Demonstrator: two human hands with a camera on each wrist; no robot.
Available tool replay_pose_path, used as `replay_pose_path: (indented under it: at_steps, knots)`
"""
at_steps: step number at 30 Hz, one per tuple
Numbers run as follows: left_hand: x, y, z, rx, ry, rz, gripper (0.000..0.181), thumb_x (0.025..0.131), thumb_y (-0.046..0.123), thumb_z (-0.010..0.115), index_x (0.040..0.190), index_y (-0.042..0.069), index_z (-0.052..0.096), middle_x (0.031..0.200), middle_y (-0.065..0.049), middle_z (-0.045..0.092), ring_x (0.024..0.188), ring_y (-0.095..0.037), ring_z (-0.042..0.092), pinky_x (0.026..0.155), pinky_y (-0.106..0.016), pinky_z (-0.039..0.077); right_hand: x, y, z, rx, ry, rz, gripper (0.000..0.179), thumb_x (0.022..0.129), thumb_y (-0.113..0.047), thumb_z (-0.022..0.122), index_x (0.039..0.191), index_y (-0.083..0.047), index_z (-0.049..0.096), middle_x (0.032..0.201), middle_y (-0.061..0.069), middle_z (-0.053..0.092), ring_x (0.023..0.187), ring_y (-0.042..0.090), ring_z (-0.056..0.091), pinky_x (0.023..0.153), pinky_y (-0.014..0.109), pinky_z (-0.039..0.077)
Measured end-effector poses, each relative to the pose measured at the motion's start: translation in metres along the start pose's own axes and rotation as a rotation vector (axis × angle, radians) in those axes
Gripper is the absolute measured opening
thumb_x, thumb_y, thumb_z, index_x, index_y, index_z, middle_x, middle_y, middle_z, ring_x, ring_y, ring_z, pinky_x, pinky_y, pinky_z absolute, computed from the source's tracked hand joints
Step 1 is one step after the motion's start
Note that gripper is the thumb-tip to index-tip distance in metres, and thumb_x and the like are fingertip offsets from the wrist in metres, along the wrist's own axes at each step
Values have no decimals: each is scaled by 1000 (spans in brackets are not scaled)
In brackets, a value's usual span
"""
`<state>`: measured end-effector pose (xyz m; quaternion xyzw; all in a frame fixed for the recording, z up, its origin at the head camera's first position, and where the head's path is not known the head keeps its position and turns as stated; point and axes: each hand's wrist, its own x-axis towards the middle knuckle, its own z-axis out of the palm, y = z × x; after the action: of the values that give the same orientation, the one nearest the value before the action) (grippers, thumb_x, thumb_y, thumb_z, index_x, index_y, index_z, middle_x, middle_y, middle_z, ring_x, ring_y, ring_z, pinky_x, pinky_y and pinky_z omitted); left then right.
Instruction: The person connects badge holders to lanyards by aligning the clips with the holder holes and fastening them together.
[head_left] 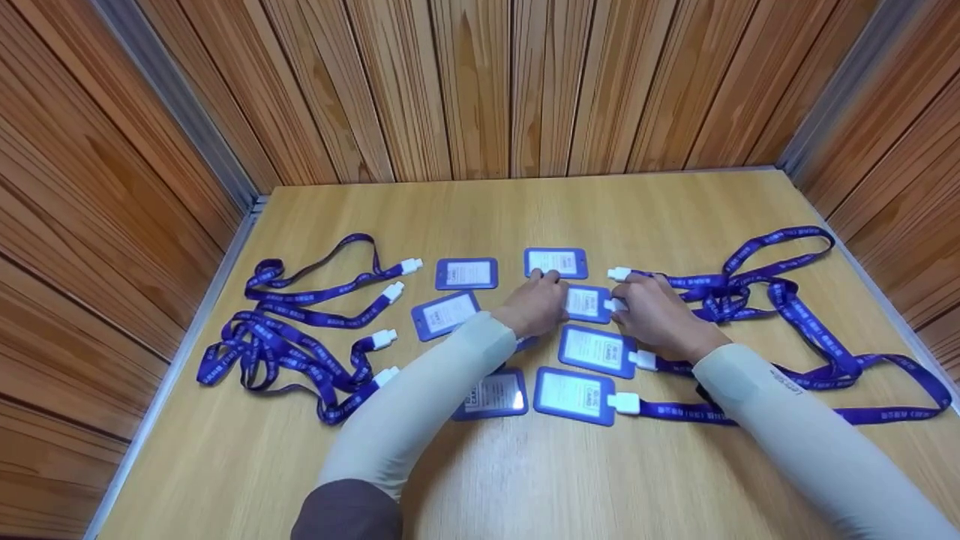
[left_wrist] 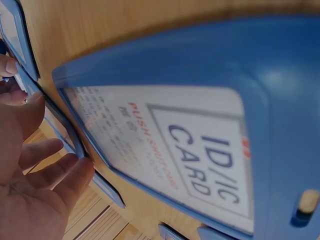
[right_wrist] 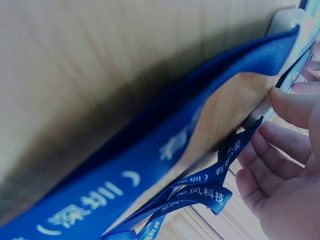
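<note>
Toward the middle of the table in the head view, my left hand (head_left: 536, 304) grips a blue-framed ID card holder (head_left: 587, 304) by its edges. My right hand (head_left: 656, 311) pinches the white clip (head_left: 616, 305) of a blue lanyard at the right end of that holder. Whether the clip is fastened to it cannot be made out. Nearer me lie two card holders (head_left: 598, 350) with white clips (head_left: 627, 403) at their ends. Beyond the hands are another card holder (head_left: 555, 262) and a lanyard's white clip (head_left: 619, 274), apart. The right wrist view shows printed lanyard straps (right_wrist: 200, 195) beside the fingers.
Left of centre lie more card holders (head_left: 466, 274), one partly under the left forearm. Several blue lanyards (head_left: 292, 352) with white clips lie bunched at the left. Other lanyard straps (head_left: 817, 337) loop across the right side. Wood-plank walls (head_left: 480, 90) enclose the table (head_left: 480, 214).
</note>
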<state>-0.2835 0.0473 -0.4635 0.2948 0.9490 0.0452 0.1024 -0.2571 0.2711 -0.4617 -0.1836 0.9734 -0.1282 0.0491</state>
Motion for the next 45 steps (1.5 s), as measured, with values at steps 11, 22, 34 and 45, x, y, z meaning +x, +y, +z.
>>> replay_pose_path:
  at_steps: [11,22,34,45]
  knots:
    - [-3,-6,-3,-18,44,26,48,108,32,54,150,10,50,152,-10,47,143,-29,41,116,-39,39,-4,-1,0,30,42,16,40,98,-25,70,132,-3,68,137,17,61,129,37,54,110,59,39]
    - [-9,-10,-5,-54,48,15,51,108,36,52,154,15,46,158,-8,41,147,-26,37,119,-40,36,-8,-2,-5,62,68,51,41,100,-27,67,134,-5,67,145,20,55,133,40,48,107,58,37]
    - [-21,-13,-10,-123,58,12,55,107,40,52,155,15,44,161,-7,38,151,-27,32,121,-42,31,-12,4,-7,65,107,38,43,101,-29,66,135,-3,65,141,21,58,135,42,48,111,61,33]
    - [-30,-19,-9,-128,91,31,55,107,40,53,154,13,45,157,-8,43,145,-25,38,120,-41,33,-14,10,-10,80,131,58,39,100,-28,68,131,-4,69,126,15,64,110,33,55,93,51,44]
